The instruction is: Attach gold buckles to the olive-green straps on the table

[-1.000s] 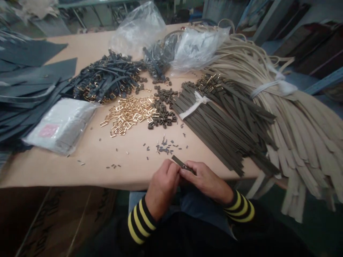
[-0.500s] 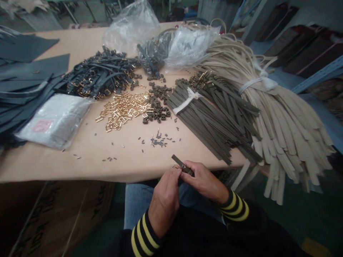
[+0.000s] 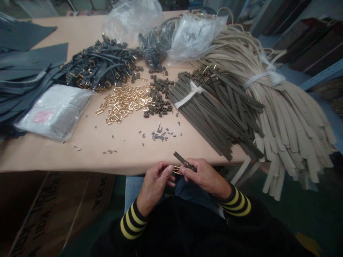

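Observation:
In the head view, my right hand (image 3: 207, 177) is closed around a short dark olive strap (image 3: 179, 157), one end of which juts out up and to the left. At the strap a gold buckle (image 3: 177, 170) shows between my two hands. My left hand (image 3: 157, 180) has its thumb and forefinger at the buckle's left end, pinching it; the other fingers are curled below. How the buckle meets the strap is partly hidden by the right fingers. Both hands are just off the table's front edge, above my lap.
On the table (image 3: 80, 160) lie a pile of gold buckles (image 3: 125, 101), dark olive loops (image 3: 162, 94), scattered small metal pieces (image 3: 159, 135), and a tied olive strap bundle (image 3: 203, 117). Beige straps (image 3: 284, 117) hang over the right edge. Dark blue straps (image 3: 99, 64) and a plastic-wrapped packet (image 3: 57, 110) lie left.
My left hand has shifted left and its fingers have loosened, so more of the gold buckle shows. My right hand keeps the strap, nearly in place. The view has tilted slightly.

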Available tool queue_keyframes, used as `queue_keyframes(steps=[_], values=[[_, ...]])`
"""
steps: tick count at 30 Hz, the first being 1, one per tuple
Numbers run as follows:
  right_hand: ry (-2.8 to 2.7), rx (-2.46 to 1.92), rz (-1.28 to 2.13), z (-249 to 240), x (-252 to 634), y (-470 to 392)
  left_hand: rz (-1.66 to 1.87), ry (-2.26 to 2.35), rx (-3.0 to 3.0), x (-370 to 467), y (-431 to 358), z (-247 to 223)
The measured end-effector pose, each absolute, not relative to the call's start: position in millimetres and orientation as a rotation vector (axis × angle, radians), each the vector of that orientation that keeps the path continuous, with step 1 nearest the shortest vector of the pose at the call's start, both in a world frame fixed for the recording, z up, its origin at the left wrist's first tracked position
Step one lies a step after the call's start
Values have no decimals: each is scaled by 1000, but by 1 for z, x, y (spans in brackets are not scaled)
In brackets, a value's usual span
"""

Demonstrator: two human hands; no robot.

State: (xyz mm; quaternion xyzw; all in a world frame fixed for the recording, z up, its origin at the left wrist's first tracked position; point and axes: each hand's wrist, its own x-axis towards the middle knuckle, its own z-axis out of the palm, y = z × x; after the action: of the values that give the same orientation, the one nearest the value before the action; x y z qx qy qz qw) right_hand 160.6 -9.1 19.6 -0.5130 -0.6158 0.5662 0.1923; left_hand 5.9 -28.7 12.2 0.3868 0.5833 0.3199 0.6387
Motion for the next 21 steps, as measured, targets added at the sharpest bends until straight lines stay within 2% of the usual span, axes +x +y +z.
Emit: queue_keyframes(steps=[11, 21], values=[[-1672, -1380, 1691, 16, 167, -17, 761, 1198, 618, 2, -33, 12], [-1536, -1234, 2016, 7, 182, -30, 708, 1107, 576, 1, -39, 5]])
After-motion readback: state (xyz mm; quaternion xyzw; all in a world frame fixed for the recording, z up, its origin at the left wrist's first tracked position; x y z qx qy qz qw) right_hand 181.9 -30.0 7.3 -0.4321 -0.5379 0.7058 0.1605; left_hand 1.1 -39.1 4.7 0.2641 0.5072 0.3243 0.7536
